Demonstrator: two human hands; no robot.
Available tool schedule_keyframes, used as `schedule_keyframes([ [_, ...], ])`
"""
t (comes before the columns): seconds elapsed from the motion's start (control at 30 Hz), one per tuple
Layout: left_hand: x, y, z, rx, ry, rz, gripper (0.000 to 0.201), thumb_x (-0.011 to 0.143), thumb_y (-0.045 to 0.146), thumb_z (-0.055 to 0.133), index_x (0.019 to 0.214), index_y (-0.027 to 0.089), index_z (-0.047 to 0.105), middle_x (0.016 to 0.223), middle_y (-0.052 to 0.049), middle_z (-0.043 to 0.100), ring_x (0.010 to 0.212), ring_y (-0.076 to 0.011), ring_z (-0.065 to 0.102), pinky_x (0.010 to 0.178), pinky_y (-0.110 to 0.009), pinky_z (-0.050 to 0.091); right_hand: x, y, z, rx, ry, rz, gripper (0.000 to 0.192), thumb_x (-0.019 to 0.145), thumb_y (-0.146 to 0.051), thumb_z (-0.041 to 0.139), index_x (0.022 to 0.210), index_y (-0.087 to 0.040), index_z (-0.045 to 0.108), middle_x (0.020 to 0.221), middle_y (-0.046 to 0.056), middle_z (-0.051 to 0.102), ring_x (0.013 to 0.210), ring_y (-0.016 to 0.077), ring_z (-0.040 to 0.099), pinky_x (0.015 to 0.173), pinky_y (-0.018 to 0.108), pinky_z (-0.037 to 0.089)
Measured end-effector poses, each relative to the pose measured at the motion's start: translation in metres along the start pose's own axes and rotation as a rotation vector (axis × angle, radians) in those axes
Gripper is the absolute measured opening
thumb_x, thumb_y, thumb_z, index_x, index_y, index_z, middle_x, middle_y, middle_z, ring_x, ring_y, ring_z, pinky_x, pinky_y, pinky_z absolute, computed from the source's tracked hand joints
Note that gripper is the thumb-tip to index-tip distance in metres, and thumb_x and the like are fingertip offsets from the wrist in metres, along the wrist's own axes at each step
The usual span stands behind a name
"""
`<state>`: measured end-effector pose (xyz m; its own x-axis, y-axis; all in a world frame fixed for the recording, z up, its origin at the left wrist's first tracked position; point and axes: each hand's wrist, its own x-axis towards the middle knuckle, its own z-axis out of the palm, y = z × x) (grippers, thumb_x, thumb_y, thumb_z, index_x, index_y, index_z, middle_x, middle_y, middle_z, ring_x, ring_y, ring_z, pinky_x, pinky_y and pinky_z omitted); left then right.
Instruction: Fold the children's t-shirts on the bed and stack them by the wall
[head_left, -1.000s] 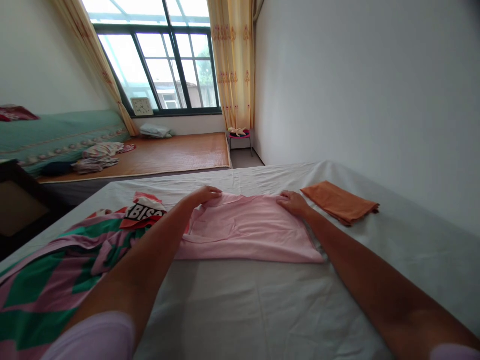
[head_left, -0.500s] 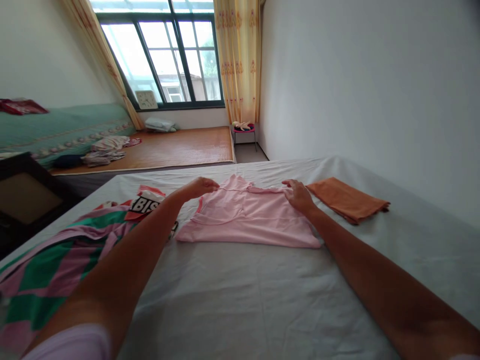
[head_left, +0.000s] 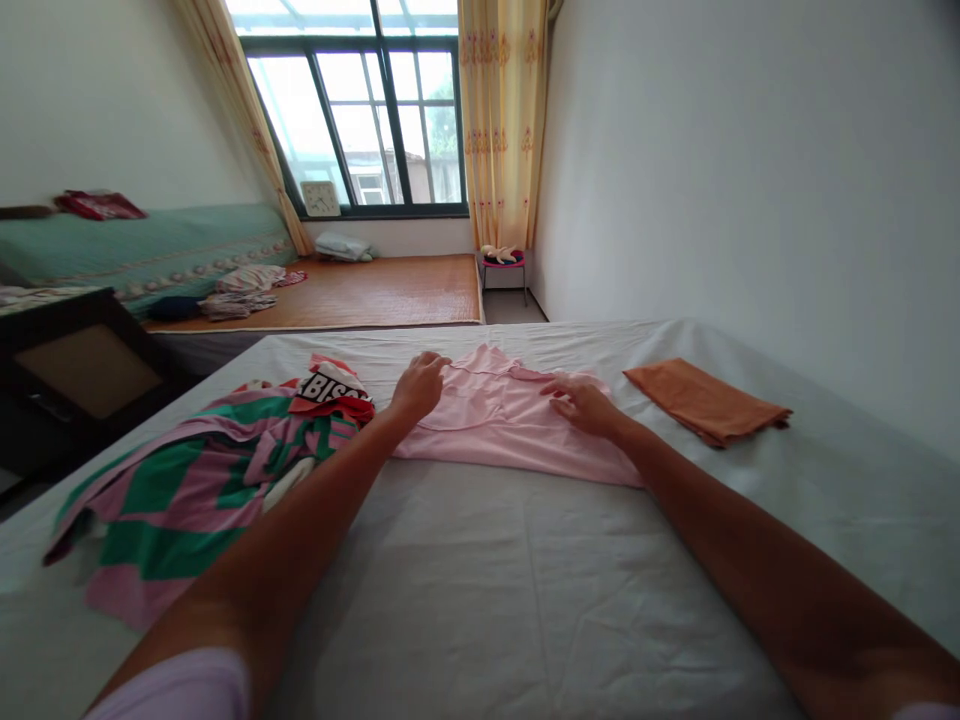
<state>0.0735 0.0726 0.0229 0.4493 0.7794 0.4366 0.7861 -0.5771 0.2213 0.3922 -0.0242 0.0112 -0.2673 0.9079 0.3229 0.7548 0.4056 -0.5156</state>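
A pale pink shirt (head_left: 517, 425) lies spread flat, with a straight fold along its near side, on the light grey bed sheet (head_left: 480, 580). At its left edge, my left hand (head_left: 420, 388) is closed, its fingers curled on the cloth; the arm hides part of that edge. Over the right half of the shirt, my right hand (head_left: 581, 405) has its fingers apart, just above or lightly touching the fabric.
A green and pink checked garment (head_left: 180, 500) and an orange piece with black-and-white lettering (head_left: 334, 390) lie at left. To the right is a folded orange-brown cloth (head_left: 705, 400), near the white wall (head_left: 750, 180). A dark cabinet (head_left: 82, 370) stands beyond the bed's left edge.
My right hand has moved left, off the shirt's right edge and over its middle right. My left hand has come slightly nearer along the left edge. The camera view has turned a little left.
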Motion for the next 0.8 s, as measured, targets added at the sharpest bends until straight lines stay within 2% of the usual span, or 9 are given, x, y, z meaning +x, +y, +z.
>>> schedule_keyframes([
  [0.1,-0.023,0.013,0.008,-0.078,-0.225,0.185,0.041,0.091,0.026,0.040,0.128,0.023,0.058,0.129,-0.007,0.059,0.121,-0.0213,0.051,0.107,-0.036,0.037,-0.004,-0.021,0.005,0.172,-0.281,-0.165,0.024,0.080,-0.025,0.061,0.102,-0.022,0.071,0.097,0.004,0.071,0.086,0.0176,0.064,0.079,0.028,0.049],
  [0.2,-0.041,0.017,0.019,-0.088,-0.344,0.242,0.047,0.095,0.040,0.036,0.137,0.023,0.050,0.144,-0.007,0.048,0.136,-0.0236,0.037,0.114,-0.041,0.025,-0.003,-0.023,0.011,0.212,-0.360,-0.223,0.021,0.079,-0.031,0.064,0.096,-0.022,0.073,0.092,0.004,0.072,0.084,0.0171,0.064,0.078,0.028,0.049],
  [0.27,-0.047,0.015,0.024,-0.066,-0.335,0.212,0.051,0.096,0.045,0.031,0.140,0.022,0.047,0.148,-0.007,0.043,0.140,-0.0241,0.031,0.116,-0.042,0.021,-0.001,-0.012,0.009,0.161,-0.311,-0.122,0.019,0.082,-0.031,0.060,0.091,-0.020,0.073,0.088,0.003,0.072,0.079,0.0169,0.064,0.075,0.027,0.048],
  [0.33,-0.047,0.011,0.027,-0.057,-0.325,0.208,0.053,0.097,0.047,0.029,0.141,0.024,0.046,0.148,-0.006,0.042,0.140,-0.0231,0.030,0.116,-0.041,0.021,0.001,0.008,0.003,0.026,-0.167,0.022,0.019,0.083,-0.026,0.056,0.089,-0.019,0.072,0.087,0.003,0.072,0.079,0.0178,0.064,0.075,0.028,0.048],
  [0.43,-0.045,0.008,0.029,-0.045,-0.308,0.220,0.053,0.097,0.047,0.026,0.141,0.025,0.046,0.148,-0.005,0.042,0.141,-0.0221,0.030,0.116,-0.040,0.020,0.002,0.040,-0.009,-0.244,0.146,0.188,0.024,0.081,-0.018,0.055,0.100,-0.016,0.069,0.104,0.009,0.070,0.096,0.0219,0.062,0.091,0.033,0.044],
  [0.5,-0.045,0.008,0.030,-0.038,-0.299,0.220,0.053,0.097,0.047,0.026,0.141,0.024,0.046,0.148,-0.005,0.042,0.141,-0.0223,0.029,0.116,-0.040,0.020,0.002,0.058,-0.015,-0.358,0.260,0.286,0.031,0.083,-0.019,0.054,0.112,-0.014,0.064,0.117,0.014,0.065,0.107,0.0251,0.059,0.098,0.037,0.039],
  [0.57,-0.047,0.008,0.031,-0.040,-0.289,0.213,0.052,0.097,0.046,0.027,0.140,0.025,0.047,0.148,-0.005,0.043,0.140,-0.0223,0.030,0.116,-0.040,0.021,0.002,0.071,-0.016,-0.395,0.265,0.377,0.032,0.085,-0.026,0.056,0.115,-0.015,0.062,0.118,0.015,0.065,0.109,0.0267,0.059,0.097,0.038,0.040],
  [0.7,-0.047,0.011,0.028,-0.073,-0.277,0.212,0.050,0.096,0.044,0.030,0.139,0.024,0.049,0.146,-0.006,0.045,0.138,-0.0234,0.034,0.115,-0.041,0.023,0.006,0.086,-0.014,-0.288,0.211,0.433,0.017,0.082,-0.031,0.060,0.095,-0.020,0.064,0.098,0.007,0.070,0.095,0.0223,0.063,0.083,0.032,0.046],
  [0.8,-0.029,0.010,0.020,-0.144,-0.294,0.168,0.042,0.092,0.043,0.041,0.123,0.025,0.064,0.133,-0.006,0.059,0.127,-0.0238,0.049,0.108,-0.036,0.034,0.010,0.093,-0.015,-0.158,0.267,0.442,0.019,0.083,-0.034,0.056,0.095,-0.019,0.061,0.095,0.006,0.069,0.090,0.0193,0.064,0.076,0.028,0.047],
])
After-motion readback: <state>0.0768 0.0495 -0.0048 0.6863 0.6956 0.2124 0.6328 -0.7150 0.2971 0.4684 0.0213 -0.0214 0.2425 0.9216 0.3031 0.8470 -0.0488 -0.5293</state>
